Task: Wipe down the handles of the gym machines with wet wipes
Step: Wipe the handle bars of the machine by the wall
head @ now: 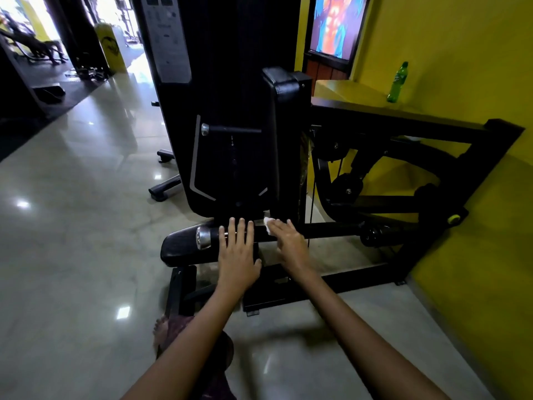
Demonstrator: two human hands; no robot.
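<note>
A: Nearest the lens, we are seeing our two bare forearms reaching toward twelve o'clock. Our left hand (238,252) is lying flat, fingers straight and spread, on the black handle (230,235) just right of its chrome end cap (203,237); it is holding nothing.

B: Our right hand (288,241) is pressing a white wet wipe (268,224) onto the same bar, at one o'clock from the left hand. Fingers look mostly extended over it; whether the thumb is pinching underneath, we cannot tell.

A: Risks, as we are judging them: only a corner of the wipe is showing, so it may be bunching and touching just a narrow strip. The left hand is covering a stretch of handle, so that stretch could go unwiped unless the hand shifts.

B: The underside of the bar is also facing away from us; it may be getting missed.

A: Writing: the panel (168,39) on the machine column at eleven o'clock is carrying print, too blurred to read. The green bottle (397,82) at two o'clock has a label, illegible. The yellow bag (108,44) bears a dark mark we cannot read.
</note>
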